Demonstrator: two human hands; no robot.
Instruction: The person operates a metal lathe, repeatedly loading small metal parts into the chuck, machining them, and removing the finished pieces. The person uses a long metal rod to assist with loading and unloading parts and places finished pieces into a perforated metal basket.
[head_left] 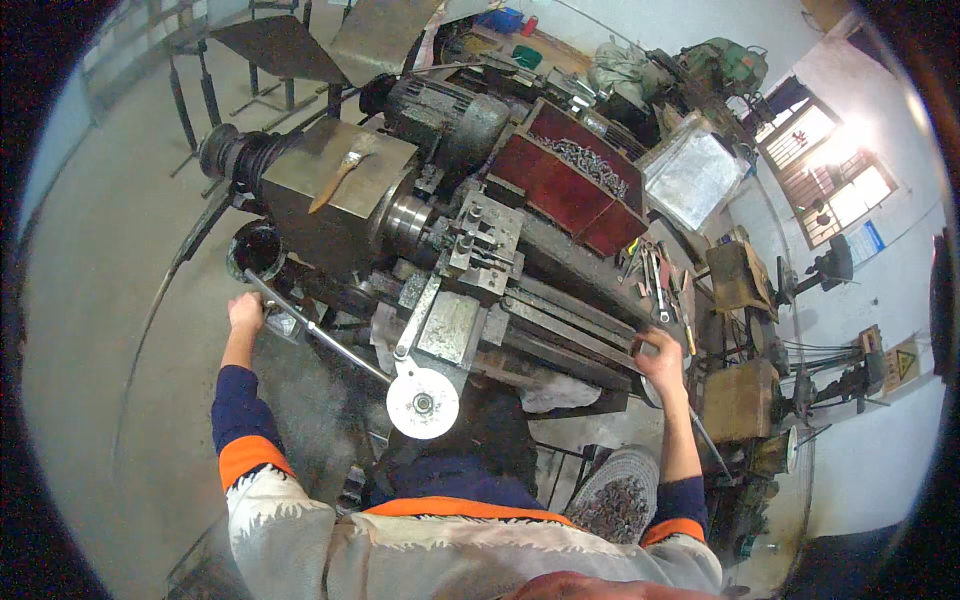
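Note:
A small metal lathe stands in front of me, with its chuck [408,222] left of the tool post [485,240]. My left hand [246,312] is closed beside the upper end of a long metal lever [330,343]; what it grips is hidden. That lever slants down to a round white handwheel [423,403] at the front of the carriage. At the far right end of the lathe bed [570,325], my right hand [658,358] has its fingers curled. A thin rod [712,450] runs down beside that wrist; what the fingers hold cannot be made out.
A wooden-handled brush [340,180] lies on the headstock cover. Behind the bed, a red tray [560,180] holds small metal parts, with wrenches [662,285] to its right. Below my right forearm sits a pale woven sack [640,465] of metal pieces. More machines line the right wall.

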